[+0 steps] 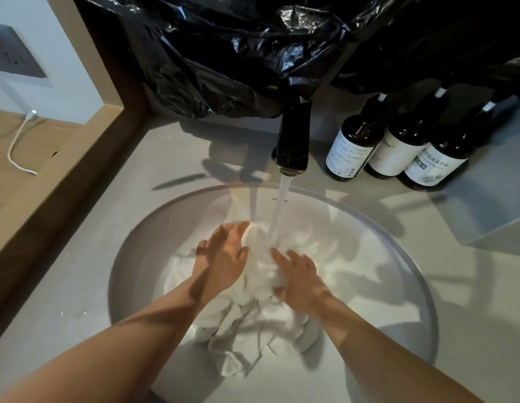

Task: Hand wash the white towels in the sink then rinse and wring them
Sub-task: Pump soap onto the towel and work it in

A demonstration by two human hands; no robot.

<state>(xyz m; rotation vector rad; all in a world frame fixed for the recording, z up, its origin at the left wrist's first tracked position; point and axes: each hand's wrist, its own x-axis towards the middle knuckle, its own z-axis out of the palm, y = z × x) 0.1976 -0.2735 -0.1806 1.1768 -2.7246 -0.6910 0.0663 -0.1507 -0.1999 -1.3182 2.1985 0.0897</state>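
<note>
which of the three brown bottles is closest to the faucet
The leftmost brown bottle, its white label covered in small print, stands beside the black faucet; the middle bottle and right bottle sit farther away.

A matte grey countertop (78, 286) fills the view from 7 to 4 o'clock, edged from 8 to 11 o'clock by a broad wooden frame (63, 181), beyond which lie a pale wall (63, 53) with a dark socket panel (13, 52) at 10 o'clock and a wooden surface (2, 158) carrying a looped white cable (15, 144) at 9 o'clock. Crumpled, glossy black plastic sheeting (223, 53) hangs across the back from 11 to 2 o'clock. Three brown bottles (398, 149) with white labels stand touching at 2 o'clock, a plain grey block (491, 199) sits at 3 o'clock, and dim light throws soft shadows on the counter.
</note>
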